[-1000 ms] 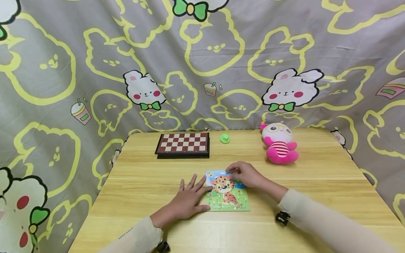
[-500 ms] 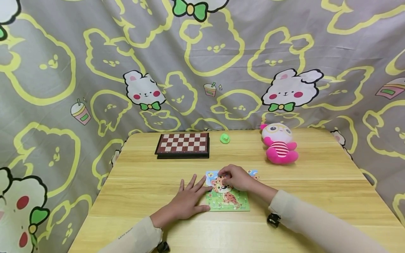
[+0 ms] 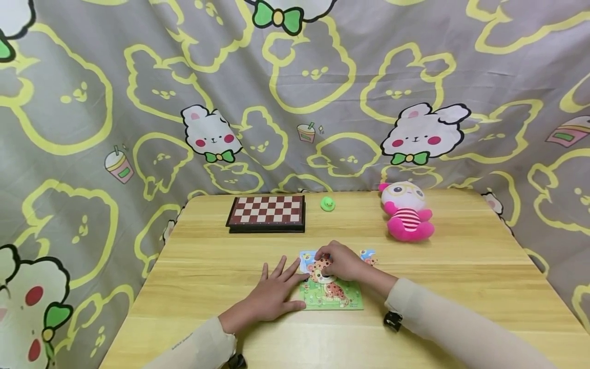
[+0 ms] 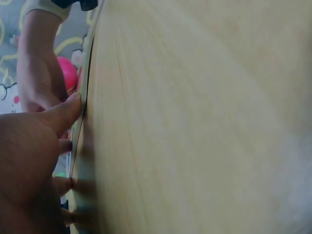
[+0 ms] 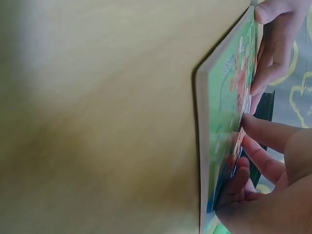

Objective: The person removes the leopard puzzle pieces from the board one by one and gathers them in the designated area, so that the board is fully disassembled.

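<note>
A jigsaw puzzle (image 3: 313,297) of a spotted leopard cub lies on the wooden table. My left hand (image 3: 278,291) rests flat with fingers spread, its thumb and index finger touching the puzzle's left edge. Over the leopard's head, my right hand (image 3: 343,262) has its thumb and fingertips bent down onto a piece, pinching at it; the hand hides most of that piece. In the right wrist view, those fingertips meet the puzzle's surface (image 5: 217,107). One blue and orange puzzle piece (image 3: 367,254) lies by the upper right corner, partly past the board's edge.
Behind the puzzle stand a folded chessboard (image 3: 267,211), a small green duck toy (image 3: 328,204) and a pink and white plush panda (image 3: 408,215). A patterned grey curtain (image 3: 295,102) hangs along the table's far edge.
My right hand has moved left and slightly nearer, from the puzzle's upper right part to the leopard's head, uncovering the piece at the upper right corner. The left hand stays in place.
</note>
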`<action>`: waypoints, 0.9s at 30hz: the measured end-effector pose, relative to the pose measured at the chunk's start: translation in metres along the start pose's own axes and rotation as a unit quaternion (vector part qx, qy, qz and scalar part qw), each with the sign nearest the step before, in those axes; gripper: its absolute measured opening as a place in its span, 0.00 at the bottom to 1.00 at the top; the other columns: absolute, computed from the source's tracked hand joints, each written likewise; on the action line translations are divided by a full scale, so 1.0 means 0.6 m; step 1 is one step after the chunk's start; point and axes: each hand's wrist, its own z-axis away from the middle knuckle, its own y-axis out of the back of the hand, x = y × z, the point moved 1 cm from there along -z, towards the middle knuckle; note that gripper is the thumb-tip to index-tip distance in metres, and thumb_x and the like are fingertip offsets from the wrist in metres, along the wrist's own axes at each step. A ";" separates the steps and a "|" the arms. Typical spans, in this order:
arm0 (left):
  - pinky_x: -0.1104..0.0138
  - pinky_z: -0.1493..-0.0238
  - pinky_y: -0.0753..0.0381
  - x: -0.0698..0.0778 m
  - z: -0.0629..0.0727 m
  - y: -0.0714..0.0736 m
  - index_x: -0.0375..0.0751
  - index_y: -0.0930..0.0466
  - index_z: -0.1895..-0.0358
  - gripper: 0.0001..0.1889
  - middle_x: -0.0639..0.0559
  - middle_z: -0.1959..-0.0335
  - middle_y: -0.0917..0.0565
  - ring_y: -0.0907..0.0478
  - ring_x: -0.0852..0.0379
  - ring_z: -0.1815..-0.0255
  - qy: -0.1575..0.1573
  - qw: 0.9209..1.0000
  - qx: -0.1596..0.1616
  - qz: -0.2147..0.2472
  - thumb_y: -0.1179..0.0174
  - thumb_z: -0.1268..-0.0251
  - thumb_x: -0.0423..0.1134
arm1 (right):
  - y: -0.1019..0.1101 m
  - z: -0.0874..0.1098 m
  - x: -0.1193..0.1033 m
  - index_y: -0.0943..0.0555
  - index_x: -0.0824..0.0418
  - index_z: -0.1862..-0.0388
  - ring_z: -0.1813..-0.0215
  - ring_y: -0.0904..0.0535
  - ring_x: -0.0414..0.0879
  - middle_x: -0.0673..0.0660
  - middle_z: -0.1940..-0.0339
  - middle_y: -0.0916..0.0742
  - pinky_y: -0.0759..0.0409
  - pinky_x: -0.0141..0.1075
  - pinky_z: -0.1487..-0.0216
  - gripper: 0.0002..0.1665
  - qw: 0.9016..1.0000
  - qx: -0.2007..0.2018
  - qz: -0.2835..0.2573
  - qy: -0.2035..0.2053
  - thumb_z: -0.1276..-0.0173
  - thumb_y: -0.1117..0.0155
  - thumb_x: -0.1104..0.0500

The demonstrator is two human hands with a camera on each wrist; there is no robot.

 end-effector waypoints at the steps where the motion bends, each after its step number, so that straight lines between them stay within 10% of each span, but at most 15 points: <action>1: 0.22 0.31 0.61 0.000 0.000 0.000 0.61 0.39 0.19 0.37 0.48 0.14 0.53 0.62 0.32 0.16 -0.001 1.000 0.000 -0.001 0.48 0.27 0.68 | 0.000 0.000 -0.001 0.13 0.56 0.51 0.61 0.29 0.44 0.54 0.60 0.22 0.26 0.39 0.59 0.16 1.000 0.000 -0.002 -0.005 0.38 0.24 0.66; 27: 0.22 0.30 0.59 -0.004 -0.001 -0.006 0.64 0.40 0.19 0.38 0.50 0.14 0.54 0.62 0.34 0.15 0.002 1.000 0.001 -0.014 0.51 0.28 0.71 | 0.002 -0.004 0.001 0.15 0.59 0.44 0.51 0.21 0.47 0.53 0.53 0.18 0.20 0.48 0.45 0.23 0.998 0.036 -0.010 -0.045 0.38 0.23 0.67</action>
